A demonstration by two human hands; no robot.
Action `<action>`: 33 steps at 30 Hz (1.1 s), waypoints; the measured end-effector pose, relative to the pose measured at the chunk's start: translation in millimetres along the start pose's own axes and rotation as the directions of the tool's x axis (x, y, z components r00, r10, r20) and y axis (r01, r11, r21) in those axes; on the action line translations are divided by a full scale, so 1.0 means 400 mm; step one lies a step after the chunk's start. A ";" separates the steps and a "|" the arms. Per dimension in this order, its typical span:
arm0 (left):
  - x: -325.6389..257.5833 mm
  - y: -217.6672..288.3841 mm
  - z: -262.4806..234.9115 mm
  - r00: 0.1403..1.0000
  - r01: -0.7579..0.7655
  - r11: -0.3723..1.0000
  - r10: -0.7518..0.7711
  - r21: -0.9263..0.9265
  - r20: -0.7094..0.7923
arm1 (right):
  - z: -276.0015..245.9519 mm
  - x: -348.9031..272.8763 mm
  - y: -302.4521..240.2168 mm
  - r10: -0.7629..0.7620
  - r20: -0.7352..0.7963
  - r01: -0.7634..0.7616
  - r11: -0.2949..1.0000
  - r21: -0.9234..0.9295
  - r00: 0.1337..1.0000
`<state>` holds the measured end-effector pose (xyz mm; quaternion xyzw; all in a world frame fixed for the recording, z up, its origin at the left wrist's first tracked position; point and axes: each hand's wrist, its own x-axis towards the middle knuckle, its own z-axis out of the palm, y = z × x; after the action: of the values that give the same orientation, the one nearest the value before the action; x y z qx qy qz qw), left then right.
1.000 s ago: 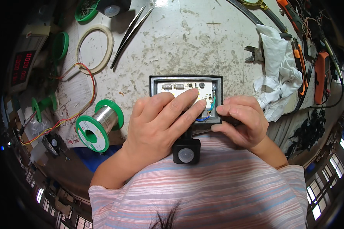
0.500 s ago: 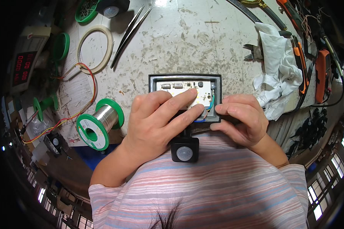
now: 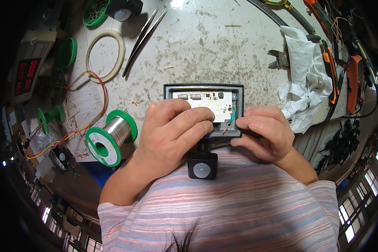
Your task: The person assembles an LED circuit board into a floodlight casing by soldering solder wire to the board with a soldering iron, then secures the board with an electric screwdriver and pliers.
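Observation:
A black rectangular floodlight housing lies before me, with a white LED circuit board inside it. My left hand reaches over its near left corner. The fingers are curled, their tips at the board's near edge; the thumb and whatever they press or pinch are hidden. My right hand grips the housing's right wall between thumb and fingers. Thin coloured wires run down the right side of the board. Below the housing hangs a black motion sensor with a round whitish lens.
To the left are a solder wire spool, a tape roll and black tweezers. A white cloth with cutters lies to the right, near orange-handled tools. Another sensor sits far left beside a green dish.
My left fingers have drawn back and curled from the board toward its near edge, uncovering more LEDs. The housing has shifted slightly toward me. My right hand stays nearly in place.

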<state>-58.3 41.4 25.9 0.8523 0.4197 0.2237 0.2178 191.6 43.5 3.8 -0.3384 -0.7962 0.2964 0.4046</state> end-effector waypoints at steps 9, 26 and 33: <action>0.004 -0.005 -0.004 1.000 -0.025 1.000 0.025 -0.007 -0.009 | -0.013 0.047 -0.011 0.122 0.185 -0.103 0.989 -0.108 0.975; -0.003 0.006 0.004 0.998 0.018 0.999 -0.017 0.030 -0.054 | -0.019 0.106 -0.002 0.030 0.274 0.007 0.991 -0.132 0.961; -0.010 0.001 0.005 0.999 0.010 1.000 -0.009 0.018 -0.043 | -0.024 0.137 -0.040 0.076 0.345 0.004 0.975 -0.224 0.936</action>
<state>-59.2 37.5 23.7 0.8472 0.4304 0.2371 0.2018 170.7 78.8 44.8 -0.3375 -0.8771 0.2692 0.2103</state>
